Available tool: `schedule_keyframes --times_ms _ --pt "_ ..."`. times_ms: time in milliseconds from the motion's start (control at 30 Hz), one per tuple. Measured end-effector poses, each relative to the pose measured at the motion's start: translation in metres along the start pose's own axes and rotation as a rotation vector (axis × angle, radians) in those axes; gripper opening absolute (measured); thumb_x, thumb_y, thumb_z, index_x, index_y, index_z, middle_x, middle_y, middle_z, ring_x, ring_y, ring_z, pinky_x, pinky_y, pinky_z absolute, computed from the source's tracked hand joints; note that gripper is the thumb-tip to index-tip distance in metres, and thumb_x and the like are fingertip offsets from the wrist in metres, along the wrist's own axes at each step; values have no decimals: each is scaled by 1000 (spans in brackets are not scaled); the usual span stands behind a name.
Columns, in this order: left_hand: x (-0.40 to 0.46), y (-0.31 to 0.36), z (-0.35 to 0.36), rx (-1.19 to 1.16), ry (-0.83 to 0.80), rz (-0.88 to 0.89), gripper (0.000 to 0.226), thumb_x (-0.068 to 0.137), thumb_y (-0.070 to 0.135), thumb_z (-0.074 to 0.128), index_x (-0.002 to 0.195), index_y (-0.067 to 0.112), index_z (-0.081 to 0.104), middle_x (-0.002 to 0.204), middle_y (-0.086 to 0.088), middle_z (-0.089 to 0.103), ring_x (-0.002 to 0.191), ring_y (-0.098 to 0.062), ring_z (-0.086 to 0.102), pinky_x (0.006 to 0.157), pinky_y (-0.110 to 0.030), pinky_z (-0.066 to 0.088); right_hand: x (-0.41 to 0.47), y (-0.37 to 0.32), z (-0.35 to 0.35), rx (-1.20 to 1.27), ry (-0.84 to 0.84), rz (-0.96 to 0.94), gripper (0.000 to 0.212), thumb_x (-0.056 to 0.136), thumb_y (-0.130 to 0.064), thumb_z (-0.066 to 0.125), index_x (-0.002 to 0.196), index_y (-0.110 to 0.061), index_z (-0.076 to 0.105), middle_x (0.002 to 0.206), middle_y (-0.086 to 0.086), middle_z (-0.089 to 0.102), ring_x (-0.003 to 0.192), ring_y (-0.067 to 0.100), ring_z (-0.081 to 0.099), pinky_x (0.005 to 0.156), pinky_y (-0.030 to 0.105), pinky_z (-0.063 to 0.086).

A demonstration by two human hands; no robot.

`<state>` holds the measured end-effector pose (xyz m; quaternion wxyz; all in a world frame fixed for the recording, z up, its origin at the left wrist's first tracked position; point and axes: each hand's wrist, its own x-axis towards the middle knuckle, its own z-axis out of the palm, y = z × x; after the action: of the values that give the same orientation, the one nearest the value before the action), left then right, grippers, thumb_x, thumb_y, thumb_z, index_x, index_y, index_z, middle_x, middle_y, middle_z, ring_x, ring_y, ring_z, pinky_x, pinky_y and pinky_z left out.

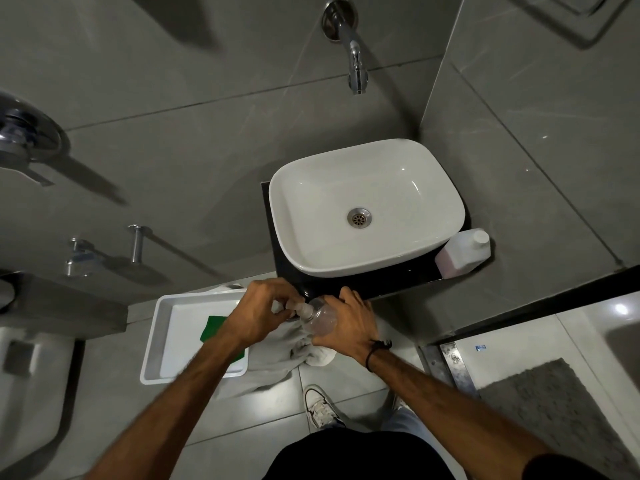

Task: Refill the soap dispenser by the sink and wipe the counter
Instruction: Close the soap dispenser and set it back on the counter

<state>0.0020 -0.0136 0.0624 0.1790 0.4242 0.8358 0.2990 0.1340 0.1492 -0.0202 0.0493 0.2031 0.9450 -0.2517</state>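
i see my right hand (pixel 349 323) wrapped around the clear soap dispenser (pixel 318 318) just in front of the sink (pixel 367 206) — my left hand (pixel 263 313) pinches its pump top. the refill bottle (pixel 464 252) stands beside the basin — the green cloth (pixel 216 332) lies in the white tray (pixel 156 344).

Wall tap (pixel 356 64) above basin. Toilet (pixel 27 393) far left of basin, jet-spray fitting (pixel 79 258) above it. Grey mat (pixel 550 410) lower right of basin. White sneaker (pixel 320 407) on floor tiles below basin.
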Motion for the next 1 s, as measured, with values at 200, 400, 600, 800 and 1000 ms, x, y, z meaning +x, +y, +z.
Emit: schedule_keyframes --times_ms 200,400,600,800,1000 --pt "-1 1 2 -57 53 58 17 77 2 83 88 14 82 101 3 76 88 -5 71 78 -5 49 1 -4 2 30 28 22 84 45 -71 73 120 -35 60 103 -7 47 96 18 51 78 32 46" --pt "1 -8 4 -77 72 52 22 77 -1 83 93 13 82 107 1 76 93 -8 72 81 -4 50 3 -7 14 75 80 26 79 43 -73 69 110 -31 63 97 -7 49 90 18 53 72 32 46" --pt "-1 -25 19 -191 77 -169 58 72 12 89 124 27 68 112 12 72 93 -4 70 77 -19 60 9 -15 22 172 129 90 72 50 -63 75 115 -33 64 96 -8 53 92 18 55 76 33 50" --pt "10 -49 49 -235 -38 -376 59 72 24 90 126 20 67 111 3 74 89 -8 71 76 -23 62 23 -31 47 414 190 204 73 55 -36 93 120 -15 67 108 4 60 101 22 59 85 32 53" --pt "12 -65 58 -278 56 -326 53 75 11 87 124 18 69 109 8 71 94 -8 70 85 -23 61 39 -36 63 518 196 251 79 62 -15 91 134 -7 60 126 9 60 112 24 62 94 25 49"
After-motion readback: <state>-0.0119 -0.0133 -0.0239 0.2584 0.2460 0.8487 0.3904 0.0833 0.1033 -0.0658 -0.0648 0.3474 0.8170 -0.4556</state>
